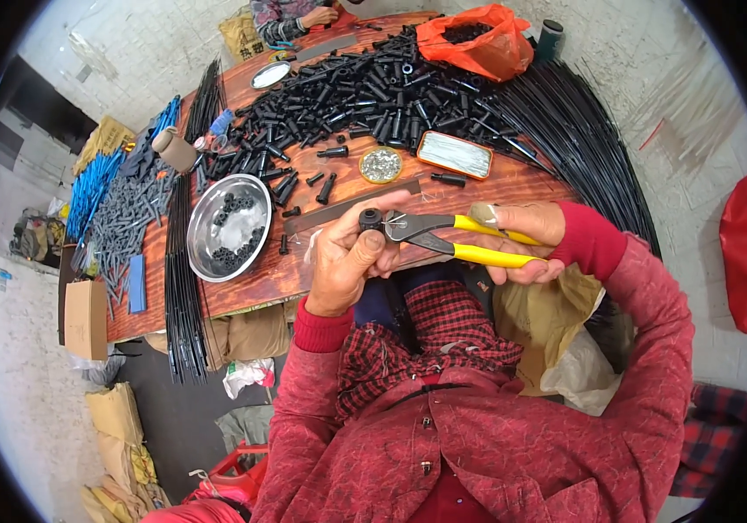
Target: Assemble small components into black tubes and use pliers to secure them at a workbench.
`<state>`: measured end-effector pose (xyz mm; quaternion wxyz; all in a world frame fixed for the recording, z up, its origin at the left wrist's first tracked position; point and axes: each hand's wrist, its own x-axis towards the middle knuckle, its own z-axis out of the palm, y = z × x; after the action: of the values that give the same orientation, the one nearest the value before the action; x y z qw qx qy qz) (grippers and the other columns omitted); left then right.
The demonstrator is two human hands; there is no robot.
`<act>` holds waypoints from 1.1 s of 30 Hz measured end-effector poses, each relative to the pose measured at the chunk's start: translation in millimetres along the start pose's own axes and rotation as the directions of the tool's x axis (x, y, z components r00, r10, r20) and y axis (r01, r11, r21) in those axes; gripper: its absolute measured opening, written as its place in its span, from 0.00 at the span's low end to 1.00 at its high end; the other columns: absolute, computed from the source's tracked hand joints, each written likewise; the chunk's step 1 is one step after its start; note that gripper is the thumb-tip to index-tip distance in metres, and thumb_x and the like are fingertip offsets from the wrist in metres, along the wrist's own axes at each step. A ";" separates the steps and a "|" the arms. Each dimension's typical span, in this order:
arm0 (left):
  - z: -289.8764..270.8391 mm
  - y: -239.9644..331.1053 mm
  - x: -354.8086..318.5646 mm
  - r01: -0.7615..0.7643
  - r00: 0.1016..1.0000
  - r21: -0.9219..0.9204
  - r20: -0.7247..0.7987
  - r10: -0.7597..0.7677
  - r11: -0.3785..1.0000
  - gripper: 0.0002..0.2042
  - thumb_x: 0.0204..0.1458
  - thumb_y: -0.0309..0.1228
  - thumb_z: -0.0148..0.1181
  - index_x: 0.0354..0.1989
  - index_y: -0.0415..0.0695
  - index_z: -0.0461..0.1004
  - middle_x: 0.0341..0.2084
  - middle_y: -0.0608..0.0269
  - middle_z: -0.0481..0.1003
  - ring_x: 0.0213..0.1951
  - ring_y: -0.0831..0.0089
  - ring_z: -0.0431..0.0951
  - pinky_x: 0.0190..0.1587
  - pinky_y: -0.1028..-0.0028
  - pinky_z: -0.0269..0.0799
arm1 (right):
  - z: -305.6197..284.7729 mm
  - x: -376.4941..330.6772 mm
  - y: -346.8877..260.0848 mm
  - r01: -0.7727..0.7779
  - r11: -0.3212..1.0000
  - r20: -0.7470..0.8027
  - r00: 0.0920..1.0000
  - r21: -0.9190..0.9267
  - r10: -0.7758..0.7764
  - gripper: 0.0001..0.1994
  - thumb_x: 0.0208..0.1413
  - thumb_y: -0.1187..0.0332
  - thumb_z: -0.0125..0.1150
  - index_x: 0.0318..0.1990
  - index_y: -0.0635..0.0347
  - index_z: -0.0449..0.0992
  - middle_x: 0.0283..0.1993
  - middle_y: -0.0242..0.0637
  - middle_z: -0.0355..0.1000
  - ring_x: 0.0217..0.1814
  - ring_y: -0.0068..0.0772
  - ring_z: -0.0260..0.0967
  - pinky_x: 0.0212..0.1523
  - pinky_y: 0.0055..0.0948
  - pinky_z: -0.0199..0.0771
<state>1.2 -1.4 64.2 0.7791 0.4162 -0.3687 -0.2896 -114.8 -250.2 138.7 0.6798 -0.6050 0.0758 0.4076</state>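
Observation:
Between the thumb and fingers of my left hand [343, 268] is a black plastic fitting [371, 218] with a round, holed end facing up. My right hand [532, 228] grips end-cutting pliers [488, 254] with yellow handles and dark jaws. A worn covering wraps the right thumb. The jaws meet a thin, bright wire piece [393, 220] right beside the fitting. Whether they pinch it is too small to tell. Beyond my hands lie a round tin [381, 180] of small metal bits and a rectangular tray [430, 166] of straight silvery pins.
Heaped black fittings [365, 96] cover the back of the wooden table [299, 166]. A metal bowl [195, 235] holds small black rings. Long black rods [183, 288] overhang the left edge; more rods [583, 113] fan out right. An orange bag [500, 52] stands behind. A co-worker's hand [319, 16] is at the far end.

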 end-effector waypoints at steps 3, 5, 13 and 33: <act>-0.2 -7.5 3.8 -0.009 0.998 -0.026 -0.061 0.008 1.000 0.26 0.61 0.41 0.57 0.58 0.31 0.65 0.20 0.71 0.65 0.20 0.84 0.60 0.23 0.82 0.58 | -1.0 3.2 -0.9 0.030 0.988 -0.035 0.999 0.154 -0.025 0.33 0.62 0.38 0.43 0.58 0.59 0.66 0.20 0.33 0.68 0.11 0.17 0.59 0.10 0.19 0.58; 2.2 -7.7 4.2 -0.008 0.998 -0.053 -0.064 0.004 0.999 0.25 0.61 0.40 0.57 0.58 0.31 0.66 0.20 0.71 0.64 0.21 0.84 0.60 0.23 0.82 0.58 | -9.6 -5.1 -6.2 0.172 0.935 -0.017 0.982 -0.310 -0.186 0.31 0.63 0.40 0.45 0.59 0.59 0.65 0.31 0.37 0.71 0.15 0.21 0.64 0.10 0.19 0.59; 1.9 -7.8 0.3 -0.039 0.987 -0.019 -0.160 0.036 0.999 0.24 0.61 0.39 0.57 0.57 0.31 0.66 0.20 0.72 0.63 0.21 0.84 0.59 0.23 0.81 0.56 | 46.5 0.2 0.4 -0.322 -0.093 -0.054 0.420 -0.942 -0.906 0.28 0.40 0.60 0.72 0.51 0.57 0.70 0.38 0.39 0.70 0.36 0.41 0.74 0.34 0.38 0.72; -2.8 -6.5 -1.7 -0.039 0.995 -0.144 -0.101 0.024 0.989 0.33 0.63 0.51 0.46 0.63 0.30 0.58 0.19 0.73 0.57 0.19 0.85 0.55 0.23 0.82 0.51 | 24.1 17.9 19.9 0.335 0.942 0.023 0.942 -0.017 -0.335 0.34 0.63 0.39 0.41 0.44 0.69 0.71 0.22 0.30 0.66 0.14 0.17 0.59 0.16 0.16 0.59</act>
<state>1.6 -2.1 56.9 0.8293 0.3661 -0.3137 -0.2825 -125.3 -222.0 119.1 0.7337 -0.6119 -0.0390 0.2928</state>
